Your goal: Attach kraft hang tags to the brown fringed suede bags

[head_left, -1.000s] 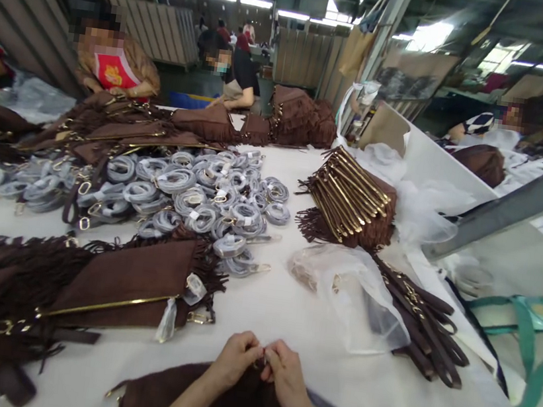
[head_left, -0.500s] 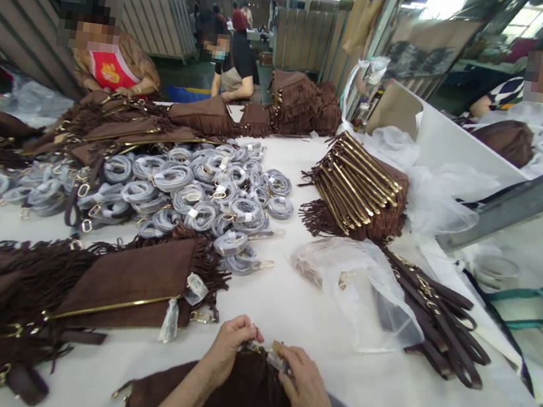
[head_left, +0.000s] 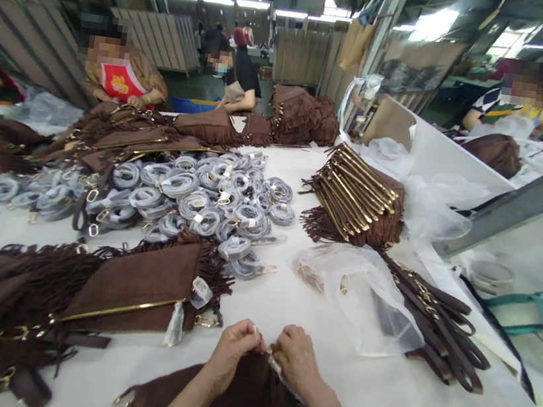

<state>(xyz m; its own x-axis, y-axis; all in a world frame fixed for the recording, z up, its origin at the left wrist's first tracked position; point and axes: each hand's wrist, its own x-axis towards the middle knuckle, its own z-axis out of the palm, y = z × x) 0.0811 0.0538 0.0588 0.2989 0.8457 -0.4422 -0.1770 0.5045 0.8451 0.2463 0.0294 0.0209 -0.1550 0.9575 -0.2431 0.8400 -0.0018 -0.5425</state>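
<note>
White worktable heaped with finished fringed bags and wrapped straps; at near edge, left hand and right hand both pinching a small fitting atop one brown suede bag, seemingly mid-attachment, not yet done.

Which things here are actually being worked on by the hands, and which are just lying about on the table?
In hand:
- left hand and right hand, pinching the top edge of the brown fringed bag
- small plastic-wrapped fitting between them

Lying about:
- wrapped strap coils
- stacked fringed bags
- brown straps
- plastic bag
</note>
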